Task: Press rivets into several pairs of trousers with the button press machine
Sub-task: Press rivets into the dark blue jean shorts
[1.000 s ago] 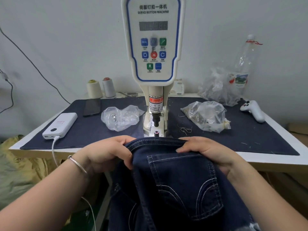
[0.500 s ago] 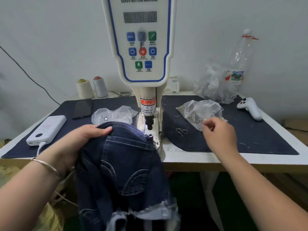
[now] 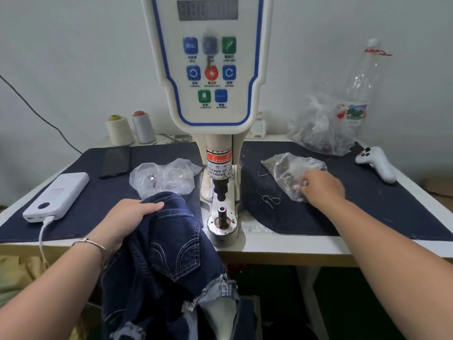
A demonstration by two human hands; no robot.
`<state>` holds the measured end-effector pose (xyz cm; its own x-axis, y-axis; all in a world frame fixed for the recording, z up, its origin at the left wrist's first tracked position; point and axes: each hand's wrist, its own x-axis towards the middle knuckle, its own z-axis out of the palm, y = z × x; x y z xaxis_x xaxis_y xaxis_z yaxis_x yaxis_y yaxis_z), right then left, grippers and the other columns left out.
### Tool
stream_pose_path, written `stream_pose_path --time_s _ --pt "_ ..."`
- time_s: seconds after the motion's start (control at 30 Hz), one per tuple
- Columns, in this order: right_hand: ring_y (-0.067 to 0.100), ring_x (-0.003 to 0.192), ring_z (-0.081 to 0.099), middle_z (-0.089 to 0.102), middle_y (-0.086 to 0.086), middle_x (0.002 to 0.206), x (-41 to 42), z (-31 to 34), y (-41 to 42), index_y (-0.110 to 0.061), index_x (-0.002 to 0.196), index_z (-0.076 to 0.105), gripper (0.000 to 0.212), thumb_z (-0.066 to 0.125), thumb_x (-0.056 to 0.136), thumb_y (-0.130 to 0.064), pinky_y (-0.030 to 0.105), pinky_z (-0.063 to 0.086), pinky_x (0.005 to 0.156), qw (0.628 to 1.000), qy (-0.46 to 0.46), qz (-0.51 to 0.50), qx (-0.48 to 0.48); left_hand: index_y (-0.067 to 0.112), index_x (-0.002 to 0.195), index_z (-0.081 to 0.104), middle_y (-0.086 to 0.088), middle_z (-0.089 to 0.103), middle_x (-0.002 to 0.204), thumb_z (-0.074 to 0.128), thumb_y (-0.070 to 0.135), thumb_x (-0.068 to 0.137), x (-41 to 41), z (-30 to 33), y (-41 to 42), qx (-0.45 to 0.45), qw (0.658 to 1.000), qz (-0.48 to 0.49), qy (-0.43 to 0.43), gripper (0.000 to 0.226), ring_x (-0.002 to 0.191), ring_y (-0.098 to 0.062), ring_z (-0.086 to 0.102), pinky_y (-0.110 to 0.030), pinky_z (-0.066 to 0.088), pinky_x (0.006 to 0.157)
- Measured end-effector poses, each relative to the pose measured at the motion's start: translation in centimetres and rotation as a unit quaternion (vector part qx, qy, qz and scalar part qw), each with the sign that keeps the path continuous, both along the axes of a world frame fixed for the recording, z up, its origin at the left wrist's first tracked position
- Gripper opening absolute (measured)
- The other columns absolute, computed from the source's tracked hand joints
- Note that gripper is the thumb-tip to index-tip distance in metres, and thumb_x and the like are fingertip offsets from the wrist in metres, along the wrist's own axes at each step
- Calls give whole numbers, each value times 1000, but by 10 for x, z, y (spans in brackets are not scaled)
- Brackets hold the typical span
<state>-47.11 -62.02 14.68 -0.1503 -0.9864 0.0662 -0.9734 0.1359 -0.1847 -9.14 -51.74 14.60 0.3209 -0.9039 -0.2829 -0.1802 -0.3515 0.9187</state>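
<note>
Head view, right hand (image 3: 322, 186) in rivet bag (image 3: 291, 173)

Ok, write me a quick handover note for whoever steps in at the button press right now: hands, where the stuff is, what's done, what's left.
Left hand grips the dark denim trousers, bunched at the table edge just left of the press's lower die.
Right hand is at the clear plastic bag right of the machine; whether it has pinched a rivet cannot be told.
A second clear bag lies left of the press.
Done: trousers brought up to the button press machine.
Left: no fabric is on the die, so pick a rivet, position the cloth and press; then the other pairs.
</note>
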Motion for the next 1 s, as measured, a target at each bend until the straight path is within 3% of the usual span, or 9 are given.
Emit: stream_pose_path --time_s 0.1,0.27,0.47,0.57,0.67,0.77,0.87,1.0 --pt "31 91 61 66 10 97 -1 -7 1 -20 78 56 18 52 96 -25 31 37 67 999 3 14 -33 11 77 81 -19 76 84 78 27 79 6 -3 0 23 999 -26 24 17 68 -29 75 -31 54 61" --pt "33 89 61 69 11 88 0 -20 3 -14 82 65 19 57 94 -27 35 35 76 994 -34 15 -107 10 84 81 -19 76 88 77 30 79 10 -7 -1 26 998 -39 31 22 75 -31 75 -33 56 66" --pt "33 86 60 69 11 87 -4 -21 1 -15 83 71 18 57 92 -23 33 40 74 993 -63 -1 -98 7 88 81 -20 76 91 77 31 80 11 -10 0 21 999 -31 36 26 82 -35 75 -38 56 76" --pt "30 90 60 70 7 90 -4 -19 2 -26 83 71 13 63 91 -32 34 43 81 993 -92 14 -78 8 89 81 -19 76 91 77 32 79 11 -11 -1 19 999 -29 37 26 84 -35 75 -39 56 79" --pt "27 92 61 67 1 88 -4 -12 0 -34 71 65 18 70 85 -45 30 42 72 990 -128 16 -51 8 89 81 -19 76 91 77 32 79 10 -10 0 24 999 -29 39 26 83 -35 75 -38 56 78" --pt "22 83 59 62 -4 78 -2 -5 -7 -36 63 63 23 73 83 -39 27 39 62 993 -118 8 -26 8 88 81 -20 76 92 76 31 79 10 -9 0 24 998 -27 42 25 83 -35 75 -37 56 76" --pt "25 89 61 68 2 92 3 -3 -10 -30 79 74 9 68 86 -28 31 47 68 995 -88 1 -41 8 88 81 -19 76 91 76 30 80 8 -8 0 25 998 -26 47 24 82 -34 75 -36 56 74" --pt "31 97 62 68 10 101 3 -6 -6 -17 94 72 16 59 93 -26 35 46 80 998 -43 5 -50 7 85 81 -19 76 88 76 28 82 8 -8 1 17 998 -19 49 22 77 -32 75 -33 55 68"
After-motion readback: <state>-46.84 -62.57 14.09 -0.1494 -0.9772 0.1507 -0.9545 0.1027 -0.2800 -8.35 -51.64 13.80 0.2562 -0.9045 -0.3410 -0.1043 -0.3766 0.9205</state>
